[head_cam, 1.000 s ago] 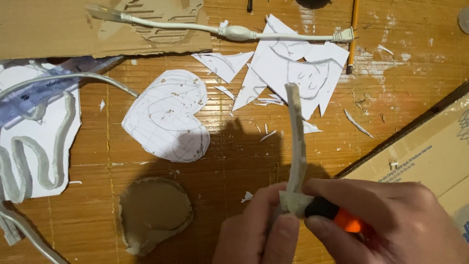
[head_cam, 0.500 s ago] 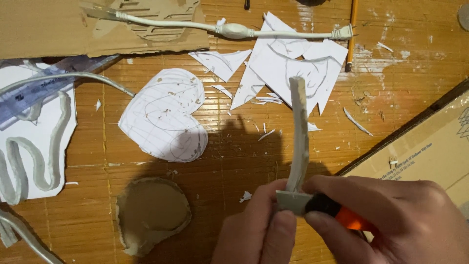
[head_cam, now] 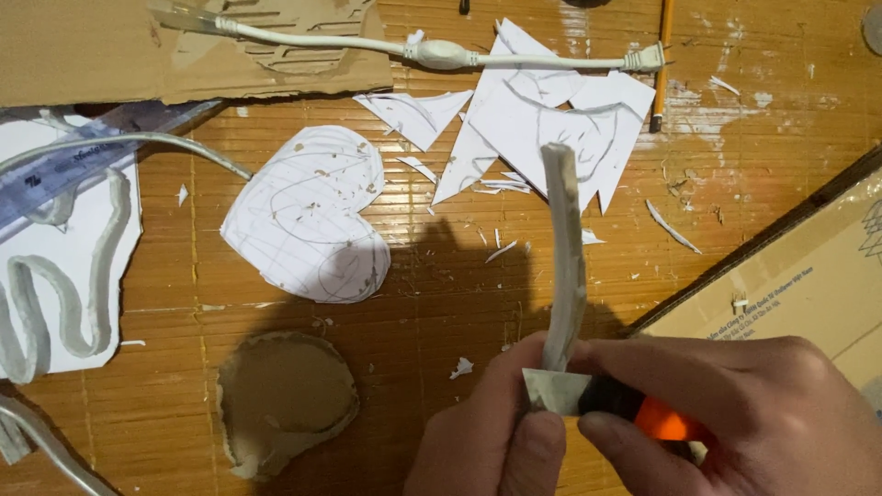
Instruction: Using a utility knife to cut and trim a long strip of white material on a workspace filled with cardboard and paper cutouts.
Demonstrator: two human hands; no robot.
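Lower centre of frame: left hand [head_cam: 487, 432] pinches the lower end of a pale grey-white flexible strip [head_cam: 566, 257], fingers closed round it. The strip rises from the grip toward the middle of the frame with a slight bow; its surface looks matte and rubbery (silicone-like, cannot confirm).

Lower right: right hand [head_cam: 735, 413] is wrapped tight on a utility knife [head_cam: 606, 397] with a black and orange handle. The short, dull-grey metal blade lies flat against the strip's base, touching it just above the left thumb.

Work surface: a wooden table [head_cam: 735, 165], slatted bamboo-like grain, scratched, with white smears and small paper flecks.

Centre left: a white paper heart [head_cam: 308, 216], pencil-scribbled, flat on the wood. Below it a rough brown cardboard heart [head_cam: 285, 400] with ragged edges.

Upper centre: angular white paper offcuts [head_cam: 542, 115], sharp triangular points, pencil lines on some. Above them a white power cord [head_cam: 441, 53] with an inline block, ending in a plug at upper right, just beside a yellow pencil [head_cam: 661, 64].

Upper left: corrugated cardboard sheet [head_cam: 110, 46] with torn top layer. Far left: white sheet carrying a serpentine length of the same pale strip [head_cam: 55, 303]. Right edge: a cardboard box [head_cam: 808, 276], smooth tan face.
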